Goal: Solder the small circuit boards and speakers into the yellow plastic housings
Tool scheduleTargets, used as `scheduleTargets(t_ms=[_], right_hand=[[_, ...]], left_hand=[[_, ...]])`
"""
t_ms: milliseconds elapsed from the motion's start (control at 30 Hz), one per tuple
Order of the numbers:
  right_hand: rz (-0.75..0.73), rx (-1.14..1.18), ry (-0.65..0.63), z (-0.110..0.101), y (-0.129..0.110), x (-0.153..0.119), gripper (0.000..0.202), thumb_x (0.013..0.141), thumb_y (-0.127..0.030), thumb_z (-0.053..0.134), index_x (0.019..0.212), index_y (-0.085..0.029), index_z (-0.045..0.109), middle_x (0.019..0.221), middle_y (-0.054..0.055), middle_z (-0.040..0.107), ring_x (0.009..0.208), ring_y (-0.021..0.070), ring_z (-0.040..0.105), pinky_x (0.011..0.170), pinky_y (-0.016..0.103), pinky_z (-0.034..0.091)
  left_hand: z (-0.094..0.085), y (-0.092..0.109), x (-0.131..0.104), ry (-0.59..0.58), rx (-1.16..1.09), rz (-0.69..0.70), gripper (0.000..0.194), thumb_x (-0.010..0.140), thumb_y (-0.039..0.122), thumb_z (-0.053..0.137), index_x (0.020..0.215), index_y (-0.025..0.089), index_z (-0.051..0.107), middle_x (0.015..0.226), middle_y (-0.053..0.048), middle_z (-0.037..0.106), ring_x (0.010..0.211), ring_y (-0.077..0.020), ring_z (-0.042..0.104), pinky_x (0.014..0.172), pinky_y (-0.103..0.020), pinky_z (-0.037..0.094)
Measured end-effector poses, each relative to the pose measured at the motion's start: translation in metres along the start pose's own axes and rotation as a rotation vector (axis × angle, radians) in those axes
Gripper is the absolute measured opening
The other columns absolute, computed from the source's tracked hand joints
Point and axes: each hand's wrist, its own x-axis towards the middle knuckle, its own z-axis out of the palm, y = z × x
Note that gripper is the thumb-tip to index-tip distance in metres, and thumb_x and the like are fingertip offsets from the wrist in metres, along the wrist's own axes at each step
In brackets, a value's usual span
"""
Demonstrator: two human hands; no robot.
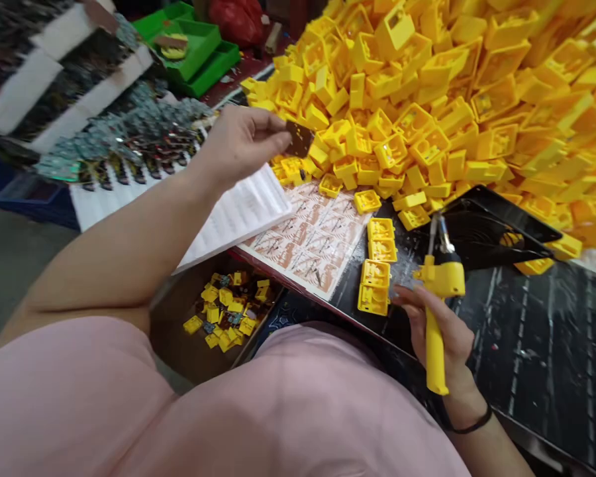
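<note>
My left hand [246, 142] pinches a small dark brown circuit board [300, 139] between thumb and fingers, above the near edge of the yellow pile. My right hand [449, 331] is closed around a yellow soldering gun [436, 318], its metal tip pointing away from me. Just left of the right hand's fingertips, several open yellow plastic cases [375, 285] stand in a short column on the black worktop [496, 338]. Beneath the left hand lies a white foam sheet [238, 212], partly hidden by the forearm. Beside it is a brown-and-white printed sheet [315, 232].
A high heap of yellow cases [427, 119] covers the far side. A black tray [496, 225] leans against it. At left are rows of wired parts [134, 132] on foam, with green trays [193, 53] behind. Below the table edge, a carton [176, 344] holds yellow pieces.
</note>
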Motion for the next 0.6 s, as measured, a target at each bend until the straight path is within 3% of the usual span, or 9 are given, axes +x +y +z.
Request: scheduleTargets(t_ms=[67,167,233,300,367,433,500,600], right_hand=[[0.041,-0.009,0.049,-0.003,-0.012,0.010,0.054,0.097,-0.006,0.065,0.145,-0.028,0.057,0.096,-0.001,0.083,0.078,0.0172,0.081,0.077,0.029,0.068],[0.080,0.023,0.055,-0.002,-0.025,0.029,0.050,0.096,-0.013,0.069,0.141,-0.031,0.058,0.122,0.004,0.079,0.100,0.0212,0.081,0.086,0.034,0.070],[0.067,0.027,0.048,0.001,-0.028,0.039,0.058,0.091,-0.019,0.079,0.142,-0.032,0.055,0.129,0.006,0.077,0.111,0.0244,0.078,0.092,0.038,0.068],[-0.023,-0.040,0.075,0.003,-0.025,0.043,0.057,0.091,-0.014,0.077,0.141,-0.034,0.056,0.118,0.002,0.079,0.104,0.0216,0.080,0.090,0.035,0.068],[-0.103,-0.117,0.131,0.003,-0.021,0.042,0.058,0.092,-0.007,0.073,0.141,-0.034,0.057,0.108,0.000,0.080,0.094,0.0193,0.080,0.086,0.033,0.067],[-0.121,-0.153,0.170,0.000,-0.018,0.039,0.065,0.090,-0.003,0.071,0.144,-0.036,0.055,0.107,-0.001,0.080,0.092,0.0196,0.080,0.084,0.033,0.067],[-0.112,-0.150,0.162,-0.004,-0.019,0.036,0.073,0.089,-0.001,0.071,0.149,-0.038,0.050,0.108,0.000,0.080,0.092,0.0206,0.080,0.085,0.035,0.067],[-0.129,-0.141,0.123,-0.008,-0.022,0.033,0.076,0.090,-0.003,0.072,0.153,-0.038,0.047,0.109,0.000,0.079,0.094,0.0214,0.080,0.085,0.035,0.068]], left_hand=[[0.036,0.028,-0.016,-0.070,0.050,0.120,0.035,0.093,0.052,0.066,0.097,0.018,0.073,0.102,-0.006,0.081,0.097,-0.0229,0.073,0.097,-0.045,0.058],[0.083,0.059,-0.043,-0.248,0.199,0.344,0.023,0.098,0.037,0.057,0.092,0.024,0.075,0.096,-0.004,0.081,0.104,-0.0252,0.075,0.116,-0.056,0.046],[0.106,0.069,-0.059,-0.342,0.193,0.451,0.022,0.100,0.030,0.056,0.089,0.028,0.076,0.096,-0.002,0.080,0.106,-0.0246,0.075,0.124,-0.059,0.037],[0.121,0.071,-0.072,-0.324,0.120,0.493,0.020,0.100,0.027,0.058,0.098,0.031,0.077,0.106,-0.002,0.080,0.111,-0.0243,0.074,0.128,-0.058,0.033],[0.130,0.068,-0.083,-0.183,0.034,0.431,0.023,0.100,0.032,0.060,0.115,0.032,0.077,0.125,-0.005,0.077,0.124,-0.0258,0.070,0.128,-0.055,0.036],[0.136,0.062,-0.088,-0.071,-0.085,0.268,0.035,0.102,0.043,0.059,0.130,0.028,0.072,0.140,-0.009,0.072,0.136,-0.0273,0.063,0.125,-0.051,0.042],[0.141,0.059,-0.090,-0.135,-0.264,0.079,0.048,0.102,0.056,0.058,0.133,0.023,0.072,0.143,-0.012,0.070,0.139,-0.0279,0.061,0.123,-0.047,0.045],[0.149,0.061,-0.086,-0.362,-0.571,-0.122,0.060,0.091,0.070,0.068,0.123,0.020,0.078,0.138,-0.012,0.073,0.137,-0.0284,0.064,0.123,-0.044,0.046]])
